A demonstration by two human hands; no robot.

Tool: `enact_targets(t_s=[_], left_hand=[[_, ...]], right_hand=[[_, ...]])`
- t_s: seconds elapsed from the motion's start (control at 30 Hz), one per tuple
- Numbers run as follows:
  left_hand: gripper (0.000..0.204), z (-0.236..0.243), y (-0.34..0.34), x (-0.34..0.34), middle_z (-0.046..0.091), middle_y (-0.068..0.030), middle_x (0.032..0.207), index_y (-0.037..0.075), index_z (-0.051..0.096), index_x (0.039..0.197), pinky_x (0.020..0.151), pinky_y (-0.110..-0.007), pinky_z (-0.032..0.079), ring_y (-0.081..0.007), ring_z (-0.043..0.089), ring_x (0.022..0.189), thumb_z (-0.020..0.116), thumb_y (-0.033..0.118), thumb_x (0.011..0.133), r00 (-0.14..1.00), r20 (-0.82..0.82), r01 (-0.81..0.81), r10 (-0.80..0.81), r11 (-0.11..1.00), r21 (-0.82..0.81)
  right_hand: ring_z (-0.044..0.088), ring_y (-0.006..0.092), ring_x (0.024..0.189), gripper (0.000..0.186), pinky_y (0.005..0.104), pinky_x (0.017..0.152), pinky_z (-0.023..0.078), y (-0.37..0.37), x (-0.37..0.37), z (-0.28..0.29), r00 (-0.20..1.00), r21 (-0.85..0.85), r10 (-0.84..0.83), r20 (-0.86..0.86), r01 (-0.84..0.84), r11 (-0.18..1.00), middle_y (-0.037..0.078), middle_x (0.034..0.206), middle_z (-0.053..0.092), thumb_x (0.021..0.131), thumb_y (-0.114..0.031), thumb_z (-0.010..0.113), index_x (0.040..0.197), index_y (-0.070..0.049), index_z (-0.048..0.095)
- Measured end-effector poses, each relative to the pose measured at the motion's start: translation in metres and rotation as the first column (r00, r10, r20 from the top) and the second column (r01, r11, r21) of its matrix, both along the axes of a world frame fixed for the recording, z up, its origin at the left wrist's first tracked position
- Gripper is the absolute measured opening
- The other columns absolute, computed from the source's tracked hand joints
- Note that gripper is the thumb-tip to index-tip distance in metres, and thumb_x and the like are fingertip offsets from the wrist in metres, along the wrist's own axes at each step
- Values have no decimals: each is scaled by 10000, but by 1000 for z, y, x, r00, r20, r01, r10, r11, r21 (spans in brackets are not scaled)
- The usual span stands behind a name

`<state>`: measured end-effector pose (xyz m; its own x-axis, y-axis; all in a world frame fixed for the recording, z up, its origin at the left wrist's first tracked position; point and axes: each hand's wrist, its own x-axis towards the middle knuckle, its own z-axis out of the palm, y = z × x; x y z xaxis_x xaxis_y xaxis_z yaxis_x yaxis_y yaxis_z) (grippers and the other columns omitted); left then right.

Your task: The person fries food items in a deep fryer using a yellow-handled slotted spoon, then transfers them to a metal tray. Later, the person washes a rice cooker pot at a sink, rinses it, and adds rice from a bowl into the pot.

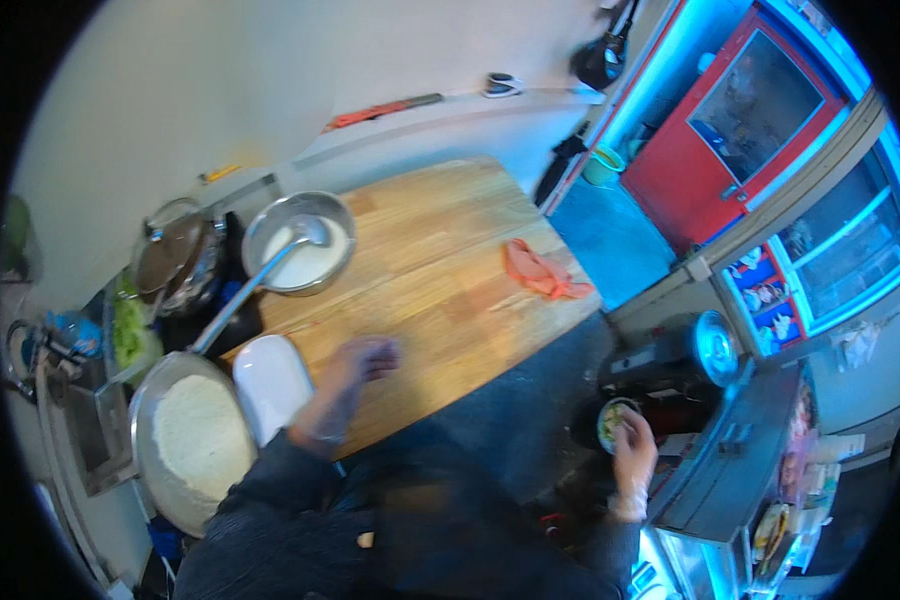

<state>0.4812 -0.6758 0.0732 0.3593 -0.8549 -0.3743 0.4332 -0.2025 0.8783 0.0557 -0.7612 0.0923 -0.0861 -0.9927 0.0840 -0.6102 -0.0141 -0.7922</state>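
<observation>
My left hand (364,362) is over the near part of the wooden table (440,230), slightly blurred, its fingers loosely bent and apart with nothing visible in them. It seems to wear a clear thin glove. Out to the right, beyond the table's edge, my right hand (634,462) grips the rim of a small bowl (604,428) with pale green and yellowish bits in it. Left of my left hand lies a white oval plate or lid (271,386). Beside that stands a large metal basin (142,440) of pale, doughy or floury stuff.
A metal bowl (344,252) of white liquid, with a ladle (260,275) across it, stands at the table's far left. A crumpled orange-pink cloth (542,272) lies near its right corner. A dark round cooker (660,360), a steel counter (735,460) and a red door (685,170) are rightward.
</observation>
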Motion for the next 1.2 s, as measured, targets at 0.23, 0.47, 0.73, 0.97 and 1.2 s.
enact_targets(t_s=[0.23, 0.47, 0.73, 0.97, 1.2], left_hand=[[230, -6, 13, -10, 650, -62, 888, 30, 620, 982, 704, -256, 466, -139, 609, 784, 510, 220, 915, 898, -57, -431, 436, 899, 82], [228, 11, 7, -105, 644, -56, 840, -14, 637, 975, 639, -223, 440, -101, 566, 722, 502, 157, 910, 649, 3, -746, 761, 635, 203], [312, 51, -7, -107, 638, -119, 1088, 2, 589, 1176, 864, -290, 474, -191, 603, 981, 537, 155, 909, 787, 353, -538, 506, 843, -9], [503, 79, -83, -72, 595, -182, 1174, 51, 510, 1281, 885, -364, 483, -282, 590, 1052, 652, 185, 817, 322, 836, -75, 444, 893, -445], [294, 112, -38, 21, 612, -87, 615, 36, 677, 757, 542, -325, 445, -172, 567, 576, 648, 323, 810, 621, 764, 101, -175, 984, 144]], right_hand=[[668, 190, 818, 340, 306, 736, 521, -222, 83, -63, 888, -47, 402, -222, -422, 905, 130, 948, 680, 786, -120, 669, 1115, -49, 624], [617, 356, 988, 370, 432, 826, 496, -360, 163, -143, 677, 319, 691, -253, -616, 721, 226, 1057, 640, 780, -242, 642, 1063, -4, 634], [625, 218, 819, 273, 355, 741, 501, -326, 187, -112, 652, 248, 755, 67, -744, 620, 135, 923, 653, 826, -235, 649, 988, -15, 656], [602, 165, 834, 194, 289, 762, 482, -217, 268, 63, 127, 28, 973, 191, -992, 124, 78, 903, 638, 879, -142, 600, 994, 8, 644], [596, 148, 787, 248, 290, 727, 480, -158, 367, 149, -128, 88, 983, 129, -986, -140, 59, 839, 645, 848, -241, 639, 960, -20, 648]])
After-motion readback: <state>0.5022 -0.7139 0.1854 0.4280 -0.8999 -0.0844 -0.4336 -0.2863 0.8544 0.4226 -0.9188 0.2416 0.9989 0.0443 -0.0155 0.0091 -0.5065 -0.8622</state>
